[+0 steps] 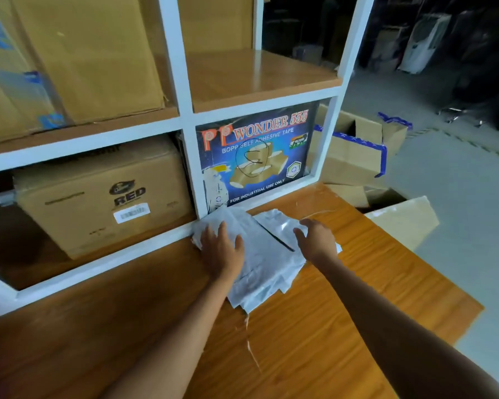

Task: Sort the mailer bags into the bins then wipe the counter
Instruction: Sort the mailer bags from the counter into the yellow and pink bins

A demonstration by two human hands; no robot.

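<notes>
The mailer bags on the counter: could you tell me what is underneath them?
The mailer bags lie in an overlapping pile on the wooden counter. The left hand presses flat on top. Whatever lies beneath the pile is covered.

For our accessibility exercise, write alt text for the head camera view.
Both hands press on a pile of white mailer bags on a wooden counter: left hand flat, right hand spread. Behind stands a white shelf holding cardboard boxes.

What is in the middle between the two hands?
In the head view, the pile of white mailer bags fills the gap between the left hand and the right hand, with a dark strip across one bag.
</notes>
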